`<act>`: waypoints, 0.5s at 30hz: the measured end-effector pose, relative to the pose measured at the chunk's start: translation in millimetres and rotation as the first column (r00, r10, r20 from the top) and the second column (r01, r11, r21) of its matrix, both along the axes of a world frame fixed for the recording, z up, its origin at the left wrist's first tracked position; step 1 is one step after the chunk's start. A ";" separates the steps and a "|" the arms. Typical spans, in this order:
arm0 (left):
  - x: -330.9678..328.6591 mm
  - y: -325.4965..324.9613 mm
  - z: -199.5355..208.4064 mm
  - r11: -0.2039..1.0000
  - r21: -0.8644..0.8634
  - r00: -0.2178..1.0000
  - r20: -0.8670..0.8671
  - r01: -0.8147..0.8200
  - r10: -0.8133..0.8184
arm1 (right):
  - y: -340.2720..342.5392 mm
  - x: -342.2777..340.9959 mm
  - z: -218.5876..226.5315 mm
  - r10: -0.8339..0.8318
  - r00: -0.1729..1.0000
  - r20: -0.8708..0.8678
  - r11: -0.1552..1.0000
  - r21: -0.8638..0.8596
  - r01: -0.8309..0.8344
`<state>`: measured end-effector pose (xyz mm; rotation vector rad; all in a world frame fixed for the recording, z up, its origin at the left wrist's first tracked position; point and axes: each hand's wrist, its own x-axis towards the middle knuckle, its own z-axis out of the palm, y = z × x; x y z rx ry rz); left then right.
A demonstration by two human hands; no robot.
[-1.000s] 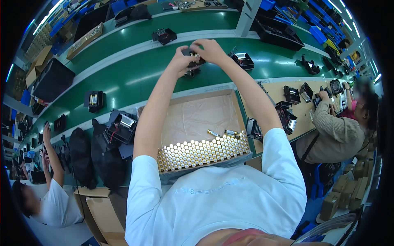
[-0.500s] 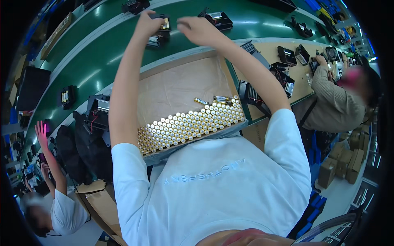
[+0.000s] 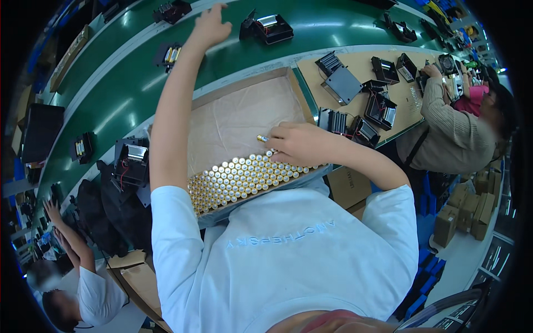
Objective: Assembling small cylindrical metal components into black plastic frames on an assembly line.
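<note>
We see the left hand (image 3: 211, 25) stretched far out over the green belt (image 3: 127, 94), fingers spread wide and holding nothing; it hangs just beside a black holder (image 3: 267, 28) with its lid up, not touching it as far as we can tell. The right hand (image 3: 300, 145) lies low in the cardboard box (image 3: 244, 111), loosely curled over the rows of batteries (image 3: 239, 177) that stand upright along the near wall. One battery (image 3: 262, 138) pokes out sideways from its fingertips (whether more are held under the palm we cannot tell). The rest of the box shows its bare paper lining.

Another holder (image 3: 170, 54) with batteries in it sits on the belt to the left of the outstretched arm. On the brown bench (image 3: 361, 66) to the right lie several black open holders, and a person in a beige sleeve (image 3: 444, 122) works there. At lower left another person (image 3: 83, 288) raises both hands.
</note>
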<state>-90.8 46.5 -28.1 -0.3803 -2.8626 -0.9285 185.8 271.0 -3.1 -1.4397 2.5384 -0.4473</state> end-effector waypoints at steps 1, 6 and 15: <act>3.2 2.2 -0.4 0.998 0.036 0.999 -0.008 0.046 -0.046 | 0.0 -0.4 -0.9 -0.005 1.000 -0.012 1.000 -0.006 0.005; -5.3 13.3 0.0 0.956 0.161 0.970 -0.057 0.244 -0.237 | 1.6 -0.1 -6.2 0.012 0.999 -0.050 0.999 -0.039 -0.014; -10.3 -3.2 2.9 0.930 -0.080 0.934 0.057 0.358 -0.354 | -1.7 -7.5 -5.3 0.147 0.983 -0.105 0.987 -0.043 -0.152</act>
